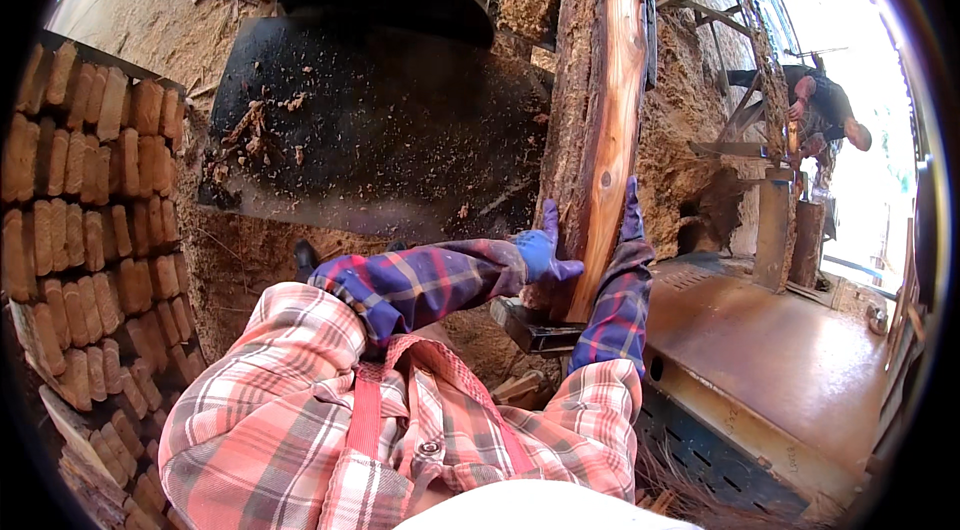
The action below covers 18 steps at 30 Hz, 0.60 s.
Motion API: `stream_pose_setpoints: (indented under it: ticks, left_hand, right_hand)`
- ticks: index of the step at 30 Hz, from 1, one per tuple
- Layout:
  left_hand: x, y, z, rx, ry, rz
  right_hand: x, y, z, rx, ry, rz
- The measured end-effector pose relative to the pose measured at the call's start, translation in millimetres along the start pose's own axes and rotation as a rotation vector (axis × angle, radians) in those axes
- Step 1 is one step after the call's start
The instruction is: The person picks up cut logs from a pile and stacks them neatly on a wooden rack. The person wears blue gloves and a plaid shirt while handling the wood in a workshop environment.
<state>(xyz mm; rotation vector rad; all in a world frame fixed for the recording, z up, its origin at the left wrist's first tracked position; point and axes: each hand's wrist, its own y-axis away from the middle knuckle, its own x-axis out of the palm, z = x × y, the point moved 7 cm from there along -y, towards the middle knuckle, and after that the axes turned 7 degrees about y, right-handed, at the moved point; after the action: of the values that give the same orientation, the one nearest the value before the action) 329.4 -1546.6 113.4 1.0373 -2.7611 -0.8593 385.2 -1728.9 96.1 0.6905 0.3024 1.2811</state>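
A long debarked log (618,80) runs away from me, its left side rough with bark and its right face sawn smooth and orange-brown. Its near end lies by a dark metal support (540,328). Both hands wear blue-purple gloves. My left hand (548,252) rests against the log's left side near this end, thumb and fingers spread. Along the right side lies my right hand (632,212), its visible fingers stretched out flat against the wood; the rest is hidden by the sleeve.
Left of the log is a dark metal plate (370,130) strewn with wood chips. Stacked wood blocks (75,230) fill the far left. A brown metal table (770,340) stands at the right. Beyond it, another person (830,110) bends beside wooden posts. Sawdust (670,150) is heaped around.
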Motion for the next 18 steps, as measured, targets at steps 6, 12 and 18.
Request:
stream_pose_setpoints:
  ticks: [6, 12, 18]
  left_hand:
    - [-40, 33, 25, 0.061, 0.013, -0.052]
    - [-91, 91, 59, 0.000, 0.005, -0.056]
    - [-142, 142, 99, 0.006, 0.006, -0.062]
  right_hand:
    - [69, 21, -4, 0.026, 0.013, -0.040]
    - [132, 20, -29, -0.025, 0.045, -0.025]
    - [197, 18, -55, -0.094, 0.146, -0.059]
